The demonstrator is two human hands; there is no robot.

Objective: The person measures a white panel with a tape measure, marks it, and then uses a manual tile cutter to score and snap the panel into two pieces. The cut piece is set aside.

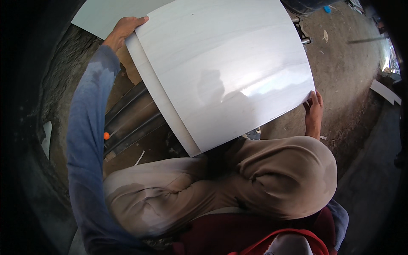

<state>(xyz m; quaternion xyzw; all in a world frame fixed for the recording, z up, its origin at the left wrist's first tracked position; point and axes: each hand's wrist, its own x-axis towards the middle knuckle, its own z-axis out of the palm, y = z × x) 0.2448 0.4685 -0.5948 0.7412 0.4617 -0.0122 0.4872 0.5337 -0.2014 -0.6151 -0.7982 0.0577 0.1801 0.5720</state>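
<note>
A large glossy white tile (pixel 204 55) with faint grey streaks spreads in front of my knees, reflecting light on its right half. Along its left side shows a narrow strip of a second tile (pixel 163 100) lying beneath it. My left hand (pixel 123 32) grips the far left corner, thumb on top and fingers hidden below. At the right near corner, my right hand (pixel 313 110) holds the edge, its fingertips against the tile. Under the tiles runs a metal frame with dark rails (pixel 136 108), mostly covered.
Another white panel (pixel 106 12) lies at the far left. An orange round knob (pixel 106 136) sits by the rails. Metal rod ends (pixel 305 40) stick out past the tile's right edge. Broken white pieces (pixel 384 92) lie on the dirt floor (pixel 340 55). A dark rounded object (pixel 308 5) stands at the back.
</note>
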